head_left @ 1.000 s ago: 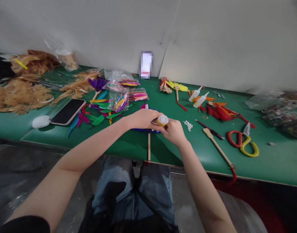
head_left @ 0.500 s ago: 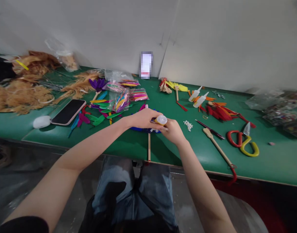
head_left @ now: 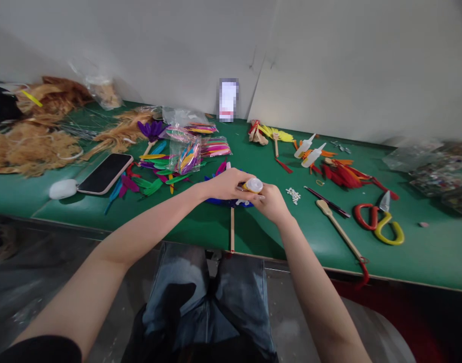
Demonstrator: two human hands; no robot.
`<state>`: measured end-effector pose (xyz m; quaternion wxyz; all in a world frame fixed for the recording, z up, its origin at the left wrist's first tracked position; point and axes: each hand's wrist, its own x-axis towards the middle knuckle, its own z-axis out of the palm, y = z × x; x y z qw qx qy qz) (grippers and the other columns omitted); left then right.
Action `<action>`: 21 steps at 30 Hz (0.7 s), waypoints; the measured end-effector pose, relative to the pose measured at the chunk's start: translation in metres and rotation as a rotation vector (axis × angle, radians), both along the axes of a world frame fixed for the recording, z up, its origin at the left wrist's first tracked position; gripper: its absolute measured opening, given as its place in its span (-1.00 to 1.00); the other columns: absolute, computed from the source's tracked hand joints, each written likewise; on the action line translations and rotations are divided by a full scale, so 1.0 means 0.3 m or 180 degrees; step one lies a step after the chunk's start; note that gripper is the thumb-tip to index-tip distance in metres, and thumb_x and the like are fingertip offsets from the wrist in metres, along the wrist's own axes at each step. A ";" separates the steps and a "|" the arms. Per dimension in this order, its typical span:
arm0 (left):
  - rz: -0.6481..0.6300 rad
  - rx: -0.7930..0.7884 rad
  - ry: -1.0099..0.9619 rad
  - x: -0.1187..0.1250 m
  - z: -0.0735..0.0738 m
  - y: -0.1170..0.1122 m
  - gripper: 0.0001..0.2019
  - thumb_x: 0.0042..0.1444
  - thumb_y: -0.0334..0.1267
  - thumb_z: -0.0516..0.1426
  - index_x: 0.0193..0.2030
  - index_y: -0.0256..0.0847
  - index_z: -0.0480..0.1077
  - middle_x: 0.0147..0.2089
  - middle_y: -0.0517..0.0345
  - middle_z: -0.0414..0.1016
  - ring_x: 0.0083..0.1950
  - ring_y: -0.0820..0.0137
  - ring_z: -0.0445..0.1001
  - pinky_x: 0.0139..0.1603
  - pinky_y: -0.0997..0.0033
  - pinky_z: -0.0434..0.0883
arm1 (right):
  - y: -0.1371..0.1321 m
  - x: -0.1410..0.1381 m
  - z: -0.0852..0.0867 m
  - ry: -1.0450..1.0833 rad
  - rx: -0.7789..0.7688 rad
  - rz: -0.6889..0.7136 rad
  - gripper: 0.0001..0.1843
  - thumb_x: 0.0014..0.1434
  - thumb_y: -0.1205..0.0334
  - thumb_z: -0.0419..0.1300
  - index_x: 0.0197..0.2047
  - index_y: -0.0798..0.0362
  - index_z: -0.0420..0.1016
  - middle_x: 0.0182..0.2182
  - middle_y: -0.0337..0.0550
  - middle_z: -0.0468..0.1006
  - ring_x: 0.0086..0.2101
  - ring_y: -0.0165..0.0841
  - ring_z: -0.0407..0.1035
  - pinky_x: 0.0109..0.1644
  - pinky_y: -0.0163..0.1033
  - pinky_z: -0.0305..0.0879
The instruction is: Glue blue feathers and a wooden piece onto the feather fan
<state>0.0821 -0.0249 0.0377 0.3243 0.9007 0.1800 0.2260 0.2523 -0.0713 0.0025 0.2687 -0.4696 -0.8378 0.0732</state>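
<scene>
Right hand [head_left: 273,202]: curled nearly closed round small bottle [head_left: 254,185], pale end up, w/ yellowish band below; can't make out any print on it. Left hand [head_left: 226,184]: half bent, knuckles up, over blue feather piece [head_left: 220,202] & close against bottle; can't tell exact hold, w/ fingertips partly hidden.

Head view: under both hands, blue feather piece on green table [head_left: 423,257], near front edge, w/ thin wooden stick [head_left: 232,227] pointing toward lap & small white bits on the blue. To R, just beside right hand: white beads [head_left: 293,195], then dark slim tool [head_left: 327,201], stick w/ red cord [head_left: 340,228], red/yellow-handled scissors [head_left: 385,201]. Behind these: two spouted bottles [head_left: 313,155], red feathers [head_left: 342,174]; can't read any lettering there. To L: loose coloured feathers [head_left: 153,186], bagged feathers [head_left: 189,157], dark-screened phone [head_left: 106,174] touching white case [head_left: 62,189], & tan fibre [head_left: 34,143] beyond. At back, upright near wall: lit screen [head_left: 226,101], pixelated, can't be read.
</scene>
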 end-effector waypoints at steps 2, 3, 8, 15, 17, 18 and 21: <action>0.0027 -0.0010 0.0010 0.004 0.000 0.001 -0.76 0.07 -0.08 0.14 -0.42 -0.24 0.36 -0.45 0.24 0.39 -0.45 0.51 0.28 -0.43 0.52 0.16 | 0.001 0.004 0.000 0.0005 -0.0001 -0.0014 -0.85 0.04 0.33 0.06 -0.43 0.10 0.46 -0.48 -0.05 0.54 -0.50 -0.29 0.39 -0.46 -0.31 0.13; 0.0039 -0.0005 0.0024 0.005 0.001 0.000 -0.75 0.07 -0.07 0.14 -0.42 -0.24 0.36 -0.46 0.24 0.38 -0.45 0.51 0.27 -0.43 0.52 0.16 | 0.001 0.005 -0.001 0.0004 -0.0003 -0.0021 -0.85 0.04 0.33 0.06 -0.43 0.10 0.46 -0.48 -0.05 0.54 -0.50 -0.28 0.39 -0.46 -0.31 0.13; 0.0050 0.0118 0.0159 0.005 0.017 -0.010 -0.75 0.06 -0.07 0.14 -0.42 -0.23 0.34 -0.50 0.27 0.35 -0.48 0.51 0.26 -0.45 0.51 0.14 | -0.003 0.003 -0.007 0.0017 -0.0007 -0.0085 -0.85 0.00 0.34 0.06 -0.43 0.11 0.46 -0.48 -0.04 0.54 -0.49 -0.27 0.40 -0.45 -0.31 0.12; 0.0322 0.0353 0.0405 0.002 0.032 -0.023 -0.62 0.05 0.10 0.14 -0.37 -0.22 0.34 -0.47 0.24 0.38 -0.48 0.48 0.29 -0.46 0.49 0.11 | -0.001 -0.004 -0.006 0.0095 -0.0009 -0.0279 -0.82 0.04 0.25 0.07 -0.54 0.10 0.38 -0.59 -0.11 0.46 -0.58 -0.36 0.29 -0.52 -0.33 0.01; 0.0438 0.0509 0.0461 -0.003 0.034 -0.022 -0.59 0.02 0.15 0.15 -0.39 -0.22 0.32 -0.49 0.25 0.34 -0.49 0.48 0.26 -0.49 0.49 0.08 | 0.000 -0.007 -0.003 0.0132 -0.0014 -0.0346 -0.74 0.09 0.19 0.06 -0.57 0.09 0.35 -0.63 -0.14 0.41 -0.61 -0.39 0.25 -0.54 -0.33 -0.02; 0.0513 0.0569 0.0485 -0.008 0.036 -0.021 -0.57 0.00 0.17 0.16 -0.40 -0.22 0.30 -0.51 0.27 0.31 -0.50 0.49 0.24 -0.50 0.48 0.06 | -0.001 -0.009 -0.002 0.0145 -0.0015 -0.0377 -0.71 0.11 0.16 0.05 -0.58 0.09 0.34 -0.65 -0.16 0.39 -0.62 -0.40 0.22 -0.55 -0.33 -0.03; 0.0774 0.0530 0.0355 -0.032 0.040 -0.023 -0.57 0.04 0.18 0.13 -0.40 -0.22 0.29 -0.53 0.29 0.25 -0.52 0.50 0.19 -0.51 0.49 0.05 | -0.006 -0.014 0.005 0.0234 0.0010 -0.0473 -0.61 0.16 0.06 0.03 -0.63 0.07 0.28 -0.70 -0.21 0.30 -0.65 -0.43 0.16 -0.56 -0.33 -0.06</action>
